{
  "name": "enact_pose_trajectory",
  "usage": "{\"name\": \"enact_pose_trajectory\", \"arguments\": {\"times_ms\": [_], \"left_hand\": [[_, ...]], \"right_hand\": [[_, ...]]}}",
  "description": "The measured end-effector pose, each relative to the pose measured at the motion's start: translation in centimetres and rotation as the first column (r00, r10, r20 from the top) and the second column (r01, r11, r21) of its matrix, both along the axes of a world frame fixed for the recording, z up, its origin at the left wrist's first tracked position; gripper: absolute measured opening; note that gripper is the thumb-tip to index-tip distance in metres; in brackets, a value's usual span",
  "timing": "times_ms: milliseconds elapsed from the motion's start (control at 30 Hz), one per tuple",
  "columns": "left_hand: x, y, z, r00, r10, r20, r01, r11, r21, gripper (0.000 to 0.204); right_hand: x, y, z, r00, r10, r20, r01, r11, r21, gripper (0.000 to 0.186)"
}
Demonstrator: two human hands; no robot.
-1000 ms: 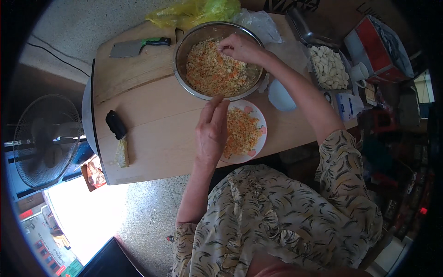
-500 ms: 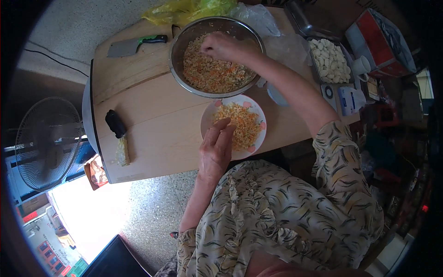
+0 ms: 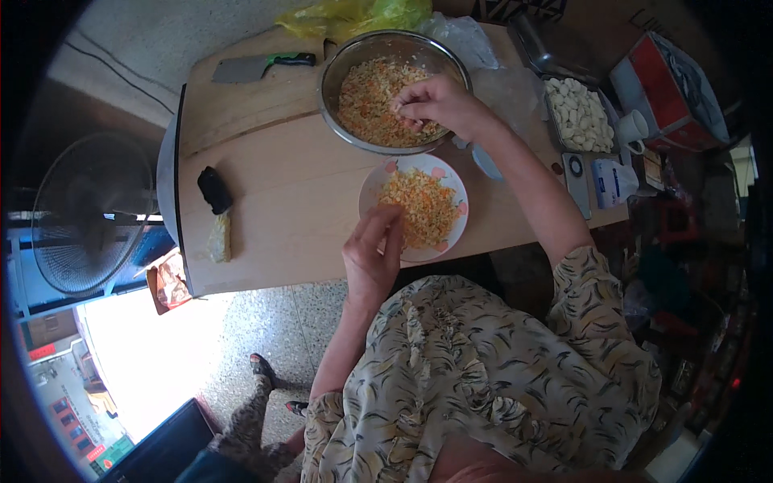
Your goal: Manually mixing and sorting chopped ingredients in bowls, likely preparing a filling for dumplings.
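The bowl (image 3: 447,64) seems to be of polished metal, smooth and shiny along its rim; the plate (image 3: 369,189) is smooth and glossy (perhaps ceramic, perhaps plastic); the chopped mixture (image 3: 425,201) on it looks rough and grainy; the tabletop (image 3: 282,193) has a smooth, wood-like surface; the cleaver blade (image 3: 239,70) is dull grey metal; the yellow bag (image 3: 362,14) is thin, wrinkled plastic; the blouse (image 3: 499,346) is matt, ruffled cloth.

Large dark lettering marks cardboard (image 3: 604,28) beyond the table's (image 3: 282,185) far right corner; a blue-and-white packet (image 3: 605,183) near the right edge bears unreadably small print.
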State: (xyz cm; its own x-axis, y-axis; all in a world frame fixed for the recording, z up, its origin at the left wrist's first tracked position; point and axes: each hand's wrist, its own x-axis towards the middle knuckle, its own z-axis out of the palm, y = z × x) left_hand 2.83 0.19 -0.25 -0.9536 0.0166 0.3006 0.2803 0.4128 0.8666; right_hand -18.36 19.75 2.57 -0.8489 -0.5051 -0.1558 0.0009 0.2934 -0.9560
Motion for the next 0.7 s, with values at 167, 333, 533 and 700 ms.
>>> {"name": "enact_pose_trajectory", "arguments": {"times_ms": [167, 333, 533, 700], "left_hand": [[-1.2, 0.2, 0.2, 0.983, 0.022, 0.184, -0.088, 0.928, 0.362, 0.026], [-2.3, 1.0, -0.3, 0.99, -0.077, 0.119, 0.004, 0.853, 0.522, 0.028], [-0.9, 1.2, -1.0, 0.973, -0.097, 0.207, -0.021, 0.864, 0.504, 0.017], [-0.6, 0.2, -1.2, 0.99, -0.047, 0.132, 0.014, 0.971, 0.241, 0.015]], "right_hand": [[8.1, 0.5, 1.0, 0.962, -0.037, 0.271, 0.164, 0.871, -0.463, 0.016], [13.4, 0.5, -1.2, 0.936, -0.064, 0.345, 0.243, 0.828, -0.506, 0.016], [16.0, 0.5, -3.9, 0.857, -0.044, 0.514, 0.383, 0.722, -0.576, 0.015], [16.9, 0.2, -5.0, 0.877, -0.135, 0.462, 0.358, 0.825, -0.437, 0.018]]}}
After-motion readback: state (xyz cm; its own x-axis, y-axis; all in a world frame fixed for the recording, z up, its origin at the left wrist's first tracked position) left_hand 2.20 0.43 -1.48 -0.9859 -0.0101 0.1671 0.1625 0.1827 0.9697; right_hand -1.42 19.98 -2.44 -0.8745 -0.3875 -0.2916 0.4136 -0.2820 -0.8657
